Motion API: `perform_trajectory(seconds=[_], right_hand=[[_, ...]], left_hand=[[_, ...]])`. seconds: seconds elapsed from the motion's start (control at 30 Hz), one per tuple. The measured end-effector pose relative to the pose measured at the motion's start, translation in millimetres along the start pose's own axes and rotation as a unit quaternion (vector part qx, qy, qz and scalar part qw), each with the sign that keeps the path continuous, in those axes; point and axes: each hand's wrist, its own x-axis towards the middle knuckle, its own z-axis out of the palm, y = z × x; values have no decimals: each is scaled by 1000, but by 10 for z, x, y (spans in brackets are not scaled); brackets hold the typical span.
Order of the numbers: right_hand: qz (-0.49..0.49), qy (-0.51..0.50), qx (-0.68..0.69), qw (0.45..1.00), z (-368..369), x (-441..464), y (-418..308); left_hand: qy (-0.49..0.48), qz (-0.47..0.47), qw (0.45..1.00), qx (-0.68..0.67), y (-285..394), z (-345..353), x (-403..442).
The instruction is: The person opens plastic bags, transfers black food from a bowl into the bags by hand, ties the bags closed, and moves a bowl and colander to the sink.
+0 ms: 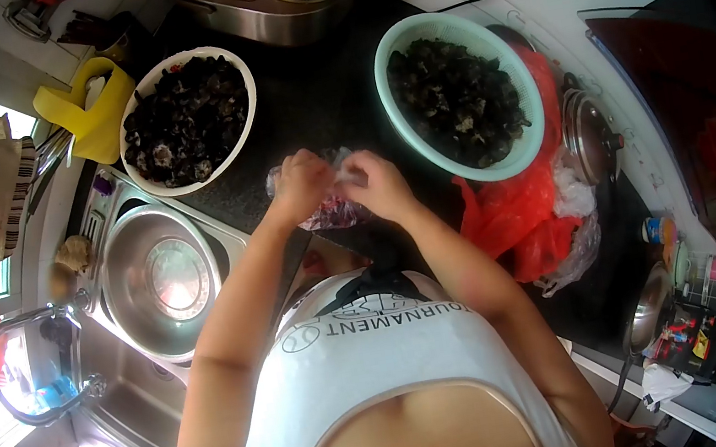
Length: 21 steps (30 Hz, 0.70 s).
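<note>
The plastic bag (340,215), contents inside, sits on the counter's (315,91) near edge; left hand (304,183) and right hand (376,186) seem to pinch its top, whether untied I cannot tell. Dark pieces (190,124) already fill the white bowl (253,100) at ten o'clock, the green basket (449,28) at two.

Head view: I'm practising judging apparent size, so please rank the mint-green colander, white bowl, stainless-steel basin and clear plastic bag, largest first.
1. Mint-green colander
2. White bowl and stainless-steel basin: too alike to rank
3. Clear plastic bag, partly hidden, judged by what shows
</note>
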Motion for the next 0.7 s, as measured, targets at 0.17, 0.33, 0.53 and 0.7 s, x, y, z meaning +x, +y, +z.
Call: perform_trajectory(seconds=[0.17, 0.33, 0.53, 0.7], right_hand=[[-101, 66, -107, 987, 25, -32, -13], [70, -101, 228, 966, 22, 58, 234], [91, -83, 253, 960, 38, 34, 204], [125, -118, 268, 948, -70, 21, 173]], left_hand=[[22, -10, 999, -34, -89, 61, 7], [75, 19, 995, 68, 126, 28, -32], [131, 75, 983, 103, 376, -41, -186], [100, 123, 979, 132, 405, -82, -202]])
